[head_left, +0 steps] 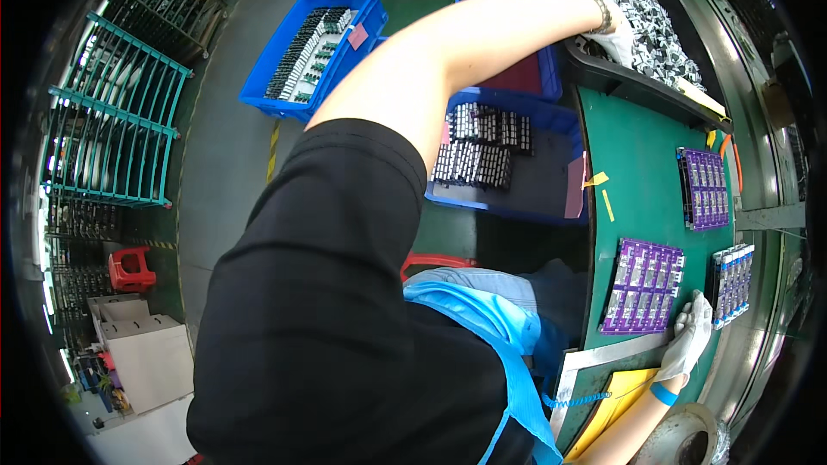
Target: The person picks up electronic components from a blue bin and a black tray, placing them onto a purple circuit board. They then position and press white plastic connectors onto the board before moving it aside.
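My left hand (617, 38), in a white glove, reaches over the edge of a black tray (594, 65) heaped with small silvery metal pieces (642, 9). Its fingertips are hard to make out against the pieces. A purple circuit board panel (643, 287) with rows of metal-covered modules lies on the green bench top. At its lower right corner is my right hand (692, 331), also gloved, with fingers bent together; whatever they grip is hidden. Just beyond that hand stands a stack of boards (732, 284) with white and blue edges.
Another purple panel stack (706, 189) lies farther up the green bench (637, 155). Blue bins (517, 207) of dark parts stand left of the bench. A yellow folder (616, 405) and blue coiled cord (581, 399) are near my right forearm. A metal rail runs along the far side.
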{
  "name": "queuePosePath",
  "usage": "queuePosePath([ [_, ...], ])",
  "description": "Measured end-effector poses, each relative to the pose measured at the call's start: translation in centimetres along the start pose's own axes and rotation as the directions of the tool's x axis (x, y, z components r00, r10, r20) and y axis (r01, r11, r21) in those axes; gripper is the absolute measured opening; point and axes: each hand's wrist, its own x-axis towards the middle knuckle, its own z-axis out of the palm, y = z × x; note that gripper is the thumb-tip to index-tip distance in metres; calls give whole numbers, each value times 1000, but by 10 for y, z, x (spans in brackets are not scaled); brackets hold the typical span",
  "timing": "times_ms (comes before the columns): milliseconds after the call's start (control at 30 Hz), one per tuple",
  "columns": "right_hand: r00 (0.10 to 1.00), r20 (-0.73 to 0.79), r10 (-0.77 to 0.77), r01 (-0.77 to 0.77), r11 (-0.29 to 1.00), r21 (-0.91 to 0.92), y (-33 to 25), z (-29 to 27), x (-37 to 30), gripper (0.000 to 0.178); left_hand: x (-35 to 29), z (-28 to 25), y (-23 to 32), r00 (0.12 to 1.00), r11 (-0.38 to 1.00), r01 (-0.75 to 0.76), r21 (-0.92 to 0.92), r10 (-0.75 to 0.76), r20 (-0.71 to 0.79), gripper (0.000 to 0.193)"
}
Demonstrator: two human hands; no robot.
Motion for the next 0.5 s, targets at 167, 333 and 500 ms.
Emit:
queuePosePath([
  [167,1000,6,-26,26,998,50,7,0,9,20,-3,4,-15,977,948,-194,-252,209,36,39],
  [333,998,12,-66,66,998,-15,12,-7,9,25,10,16,36,943,916,-323,-238,332,-2,38],
  [500,999,-24,-49,49,999,7,11,-2,3,25,12,17,56,926,904,-376,-205,373,-54,36],
])
